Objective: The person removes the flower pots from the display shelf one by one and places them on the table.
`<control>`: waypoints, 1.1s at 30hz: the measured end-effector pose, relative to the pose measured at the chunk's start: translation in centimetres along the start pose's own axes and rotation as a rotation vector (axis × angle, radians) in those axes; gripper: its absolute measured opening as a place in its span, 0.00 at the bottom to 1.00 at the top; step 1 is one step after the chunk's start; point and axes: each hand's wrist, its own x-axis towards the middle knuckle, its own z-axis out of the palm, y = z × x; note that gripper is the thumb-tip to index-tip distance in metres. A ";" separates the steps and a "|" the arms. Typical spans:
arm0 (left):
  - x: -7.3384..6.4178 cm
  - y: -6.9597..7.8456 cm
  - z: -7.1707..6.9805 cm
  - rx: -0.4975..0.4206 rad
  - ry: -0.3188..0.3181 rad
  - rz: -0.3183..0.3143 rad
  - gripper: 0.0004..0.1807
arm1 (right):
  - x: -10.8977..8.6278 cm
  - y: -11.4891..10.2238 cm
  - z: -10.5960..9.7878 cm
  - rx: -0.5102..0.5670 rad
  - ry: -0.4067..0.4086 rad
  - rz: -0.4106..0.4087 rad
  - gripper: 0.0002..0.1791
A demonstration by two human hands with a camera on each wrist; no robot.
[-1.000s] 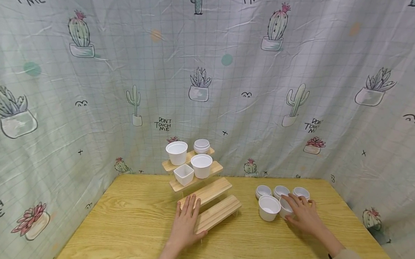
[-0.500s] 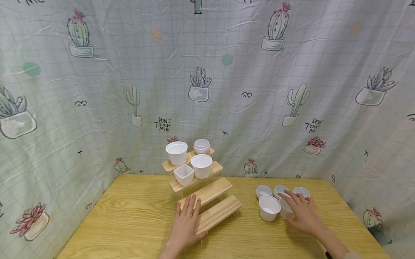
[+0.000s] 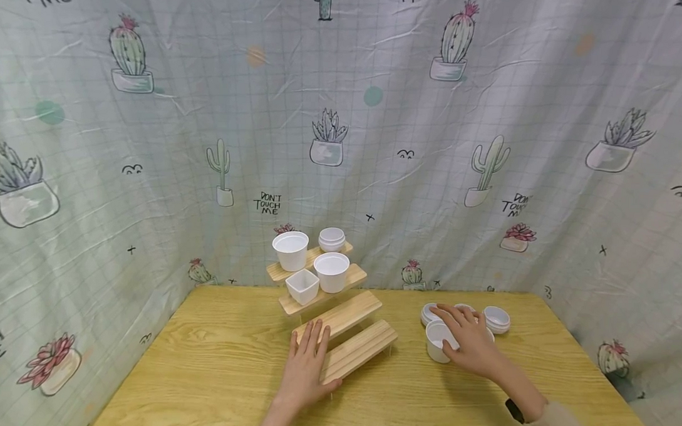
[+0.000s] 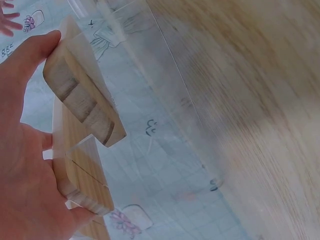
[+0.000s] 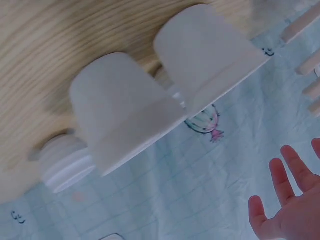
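Left grip (image 3: pixel 306 371), spread, rests on the tiered wooden stand (image 3: pixel 337 317), its boards running eight to two o'clock; right grip (image 3: pixel 468 343), also spread, hovers above upright white pots (image 3: pixel 437 352) at the stand's three o'clock. From the left wrist, the thumb (image 4: pixel 37 48) touches a board's edge. From the right, fingers (image 5: pixel 282 184) clear the pots.

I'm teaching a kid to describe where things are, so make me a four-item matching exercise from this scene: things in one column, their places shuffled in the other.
Things
1. Square pot
2. Left hand
3. Right hand
4. Cactus-print cloth

Places
A. Above the pots standing on the table
B. Behind the table
C. Touching the two lower boards of the stand
D. On the second board from the top

Pairs: 1-D, 2-C, 3-A, 4-B
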 end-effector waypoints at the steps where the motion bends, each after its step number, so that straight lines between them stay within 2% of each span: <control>1: 0.0 0.0 0.0 -0.004 -0.001 -0.001 0.56 | 0.2 -0.2 0.1 0.002 0.004 -0.007 0.35; 12: 0.2 0.0 0.3 0.023 -0.001 0.001 0.56 | 2.4 -2.0 0.4 0.044 0.016 -0.045 0.32; 20: -0.1 0.0 0.1 -0.018 -0.019 -0.006 0.56 | 3.8 -3.2 1.0 0.088 -0.024 -0.051 0.32; 27: 0.0 -0.1 0.0 -0.006 -0.004 -0.002 0.56 | 6.0 -4.3 1.9 0.106 0.036 -0.102 0.31; 33: -0.1 -0.1 0.1 0.012 0.041 0.016 0.55 | 7.9 -5.5 2.3 0.135 0.044 -0.088 0.29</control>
